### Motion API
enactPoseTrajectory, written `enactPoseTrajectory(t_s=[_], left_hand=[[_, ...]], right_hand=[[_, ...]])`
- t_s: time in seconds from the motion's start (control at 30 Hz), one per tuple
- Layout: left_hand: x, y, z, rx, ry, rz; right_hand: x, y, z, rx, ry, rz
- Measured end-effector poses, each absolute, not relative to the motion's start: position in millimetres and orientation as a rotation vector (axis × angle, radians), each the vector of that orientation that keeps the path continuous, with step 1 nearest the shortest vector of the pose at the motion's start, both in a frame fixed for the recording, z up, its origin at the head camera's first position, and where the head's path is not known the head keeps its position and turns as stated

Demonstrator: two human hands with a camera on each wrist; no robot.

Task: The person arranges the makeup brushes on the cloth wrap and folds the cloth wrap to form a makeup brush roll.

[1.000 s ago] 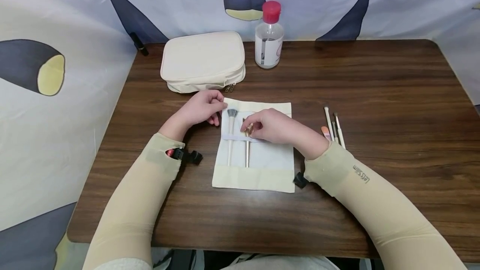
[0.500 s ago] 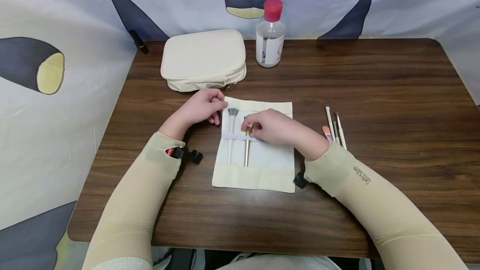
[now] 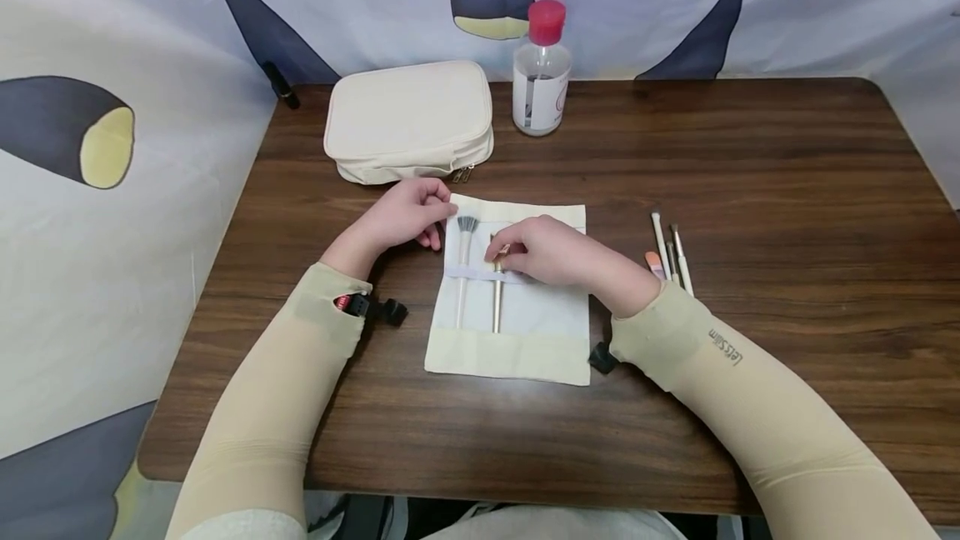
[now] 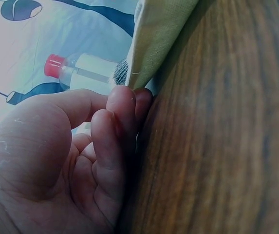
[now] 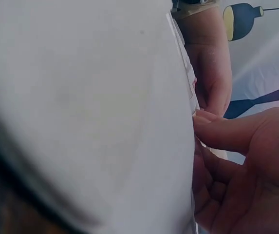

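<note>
A cream cloth brush roll lies spread on the table, with a pale elastic band across its middle. My left hand pinches its upper left edge between thumb and fingers; in the left wrist view that cloth edge rises from the fingertips. Under the band on the left sits a white-handled makeup brush with grey bristles. To its right is a gold-handled makeup brush, also passing under the band. Thumb and fingers of my right hand pinch it near its upper end, hiding most of its head.
Several makeup brushes lie right of the roll, partly behind the right sleeve. A cream zip case and a clear bottle with a red cap stand at the back. A small black tube is at the far left corner.
</note>
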State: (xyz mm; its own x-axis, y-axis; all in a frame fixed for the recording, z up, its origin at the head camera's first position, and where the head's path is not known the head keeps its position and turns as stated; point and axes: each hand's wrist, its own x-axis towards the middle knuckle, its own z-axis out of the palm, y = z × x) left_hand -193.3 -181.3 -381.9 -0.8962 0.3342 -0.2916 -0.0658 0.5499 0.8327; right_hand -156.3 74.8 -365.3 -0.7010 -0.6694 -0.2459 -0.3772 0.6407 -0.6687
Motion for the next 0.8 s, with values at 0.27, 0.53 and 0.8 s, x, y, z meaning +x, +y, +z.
enactPoseTrajectory(t_s=[0.27, 0.53, 0.8], left_hand=[[-193, -182, -385, 0.214, 2.367, 1.298], [-196, -181, -385, 0.22, 2.364, 1.292], [-196, -181, -383, 0.228, 2.369, 1.285]], right_hand=[[-154, 74, -367, -0.82, 2.368, -0.833], [-158, 79, -363, -0.811, 2.293, -0.865], [-164, 99, -341, -0.768, 2.363, -0.869]])
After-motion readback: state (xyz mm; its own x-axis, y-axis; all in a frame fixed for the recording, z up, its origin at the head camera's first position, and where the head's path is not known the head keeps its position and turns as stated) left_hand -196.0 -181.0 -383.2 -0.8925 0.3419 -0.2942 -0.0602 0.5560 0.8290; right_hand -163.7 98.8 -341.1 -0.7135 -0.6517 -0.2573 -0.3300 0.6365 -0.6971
